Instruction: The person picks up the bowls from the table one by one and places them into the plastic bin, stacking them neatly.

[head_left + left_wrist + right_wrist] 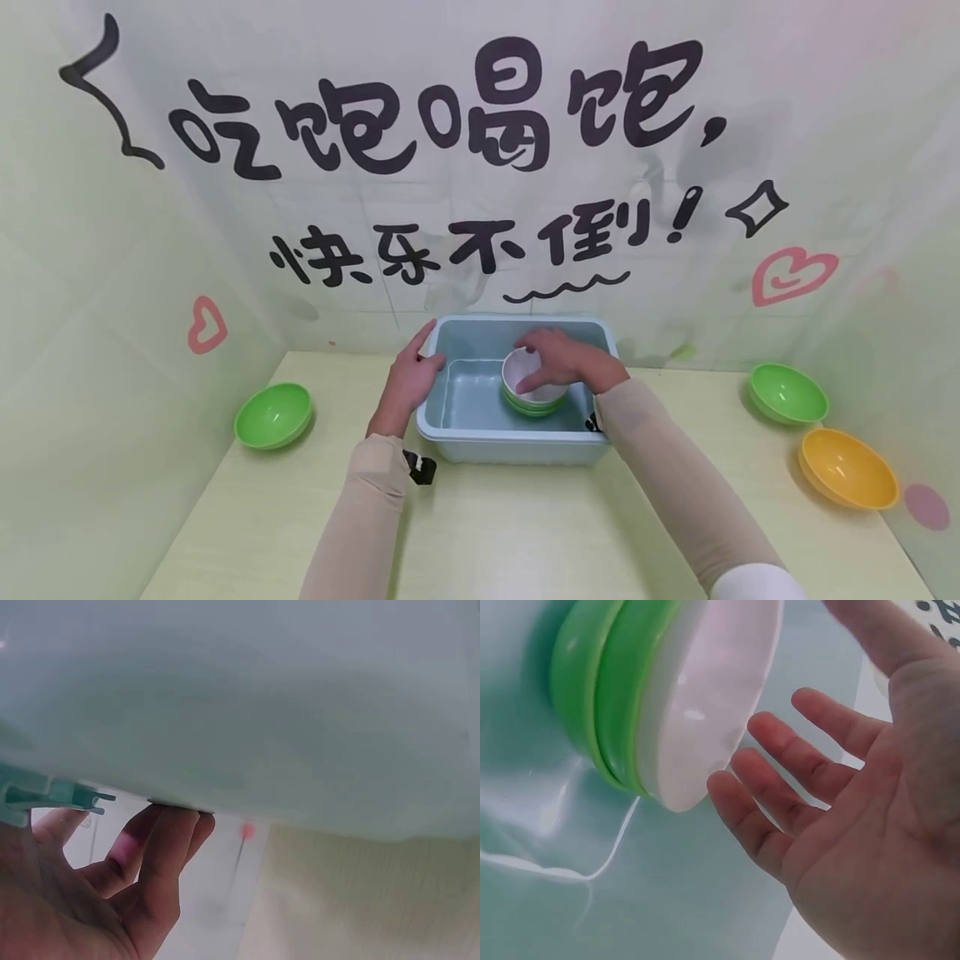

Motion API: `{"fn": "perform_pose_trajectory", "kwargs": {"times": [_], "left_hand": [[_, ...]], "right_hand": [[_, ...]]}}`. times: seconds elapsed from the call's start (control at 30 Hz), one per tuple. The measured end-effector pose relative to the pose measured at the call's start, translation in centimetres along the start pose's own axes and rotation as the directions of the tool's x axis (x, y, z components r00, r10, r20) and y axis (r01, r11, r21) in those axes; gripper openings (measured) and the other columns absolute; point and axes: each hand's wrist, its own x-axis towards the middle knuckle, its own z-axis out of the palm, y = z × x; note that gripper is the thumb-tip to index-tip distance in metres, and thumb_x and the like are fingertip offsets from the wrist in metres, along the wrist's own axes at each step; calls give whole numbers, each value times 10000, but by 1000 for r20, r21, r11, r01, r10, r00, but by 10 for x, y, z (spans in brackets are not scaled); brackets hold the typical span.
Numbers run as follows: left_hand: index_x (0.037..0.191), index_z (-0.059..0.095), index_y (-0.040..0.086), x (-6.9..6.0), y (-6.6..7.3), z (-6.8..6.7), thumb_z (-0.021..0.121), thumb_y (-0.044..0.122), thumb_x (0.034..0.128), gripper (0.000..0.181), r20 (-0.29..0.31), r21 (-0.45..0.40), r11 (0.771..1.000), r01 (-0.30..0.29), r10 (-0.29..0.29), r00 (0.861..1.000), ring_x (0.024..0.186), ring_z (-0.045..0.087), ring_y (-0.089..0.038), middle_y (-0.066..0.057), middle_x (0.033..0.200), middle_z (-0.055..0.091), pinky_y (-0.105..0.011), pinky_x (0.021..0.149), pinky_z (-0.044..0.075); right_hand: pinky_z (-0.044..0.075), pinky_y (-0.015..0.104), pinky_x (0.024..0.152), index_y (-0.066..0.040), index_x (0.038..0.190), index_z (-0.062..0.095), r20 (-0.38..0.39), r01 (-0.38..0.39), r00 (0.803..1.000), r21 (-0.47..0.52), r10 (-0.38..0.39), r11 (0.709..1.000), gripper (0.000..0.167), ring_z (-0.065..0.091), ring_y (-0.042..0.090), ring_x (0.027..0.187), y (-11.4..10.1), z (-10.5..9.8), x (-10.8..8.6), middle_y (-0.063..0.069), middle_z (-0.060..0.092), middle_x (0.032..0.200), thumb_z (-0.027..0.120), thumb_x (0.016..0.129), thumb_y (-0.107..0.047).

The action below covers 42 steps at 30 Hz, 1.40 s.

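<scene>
A light blue plastic basin (510, 435) stands near the back of the table. My left hand (411, 379) grips its left rim, the thumb at the rim and curled fingers (169, 847) against the outer wall in the left wrist view. Inside the basin, towards its right, sits a stack: a white bowl (517, 367) on top of green bowls (534, 412). Above the white bowl is my right hand (562, 360), thumb and fingers spread. The right wrist view shows its fingertips (720, 787) close to the white rim; whether they touch it I cannot tell.
A green bowl (273, 416) rests at the table's left edge. On the right lie another green bowl (787, 393) and an orange bowl (847, 468). Pale curtain-like walls (450, 192) with black lettering enclose the table (517, 533) at the back and sides.
</scene>
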Motion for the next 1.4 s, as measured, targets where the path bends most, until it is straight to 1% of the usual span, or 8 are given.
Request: {"fn": "perform_pose_trajectory", "kwargs": {"times": [0.1, 0.2, 0.37, 0.6, 0.77, 0.9, 1.17, 1.4], "left_hand": [[1581, 323, 439, 1, 0, 1, 525, 300, 933, 693, 0, 4, 1000, -5, 5, 1000, 957, 570, -250, -142, 1111, 624, -378, 805, 475], [1579, 330, 436, 1, 0, 1, 528, 304, 930, 691, -6, 9, 1000, -7, 7, 1000, 958, 576, -256, -147, 1119, 629, -387, 814, 480], [1580, 334, 428, -1, 2, -1, 529, 299, 924, 697, -15, 12, 1000, -5, 5, 1000, 968, 580, -262, -155, 1135, 637, -398, 828, 481], [1585, 323, 425, -2, 3, -2, 523, 300, 931, 696, -6, 8, 1000, -3, 3, 1000, 979, 582, -263, -159, 1151, 635, -389, 818, 485], [1588, 317, 424, -2, 3, -2, 517, 299, 940, 690, -6, 9, 1000, 1, -1, 1000, 989, 579, -269, -165, 1162, 632, -398, 832, 486], [1590, 312, 424, -2, 2, -1, 512, 298, 948, 683, -2, 4, 1000, 1, -1, 1000, 989, 583, -269, -169, 1169, 633, -396, 829, 495], [1593, 305, 423, -1, 1, -3, 512, 299, 957, 680, 4, 10, 1000, 8, -8, 1000, 996, 583, -275, -170, 1173, 625, -403, 827, 500], [1593, 307, 421, -1, 1, -2, 515, 295, 963, 676, 8, -3, 1000, 11, -10, 1000, 1006, 583, -271, -166, 1178, 625, -400, 834, 509]], "right_hand": [[462, 482, 1094, -71, 1439, 548, -13, 8, 1000, 58, -7, 998, 663, 563, 307, 1262, 2, -3, 0, 150, 608, 1380, 762, 893, -380], [475, 480, 1081, -58, 1417, 569, -46, 19, 999, 102, -14, 995, 584, 588, 311, 1249, 3, -8, -1, 162, 628, 1356, 706, 938, -361], [497, 473, 1048, -35, 1419, 561, -112, 39, 993, 162, -21, 986, 574, 611, 309, 1208, -4, -21, -5, 166, 645, 1318, 655, 971, -381], [491, 462, 1055, -84, 1428, 560, -192, 26, 981, 214, 16, 976, 554, 620, 283, 1201, -5, -43, -13, 113, 646, 1307, 656, 977, -392], [483, 487, 1073, -92, 1439, 547, -223, 15, 974, 222, 36, 975, 573, 600, 294, 1244, -2, -55, -21, 113, 621, 1349, 647, 978, -418], [477, 498, 1081, -100, 1458, 516, -245, -15, 967, 229, 72, 973, 595, 586, 307, 1264, 3, -61, -28, 121, 605, 1366, 631, 983, -439], [467, 532, 1087, -48, 1496, 456, -282, -42, 953, 230, 108, 972, 633, 568, 365, 1291, 19, -72, -45, 188, 558, 1428, 626, 992, -391], [450, 549, 1101, -41, 1526, 401, -291, -98, 943, 230, 165, 968, 681, 534, 390, 1318, 31, -80, -62, 205, 521, 1459, 609, 1001, -420]]}}
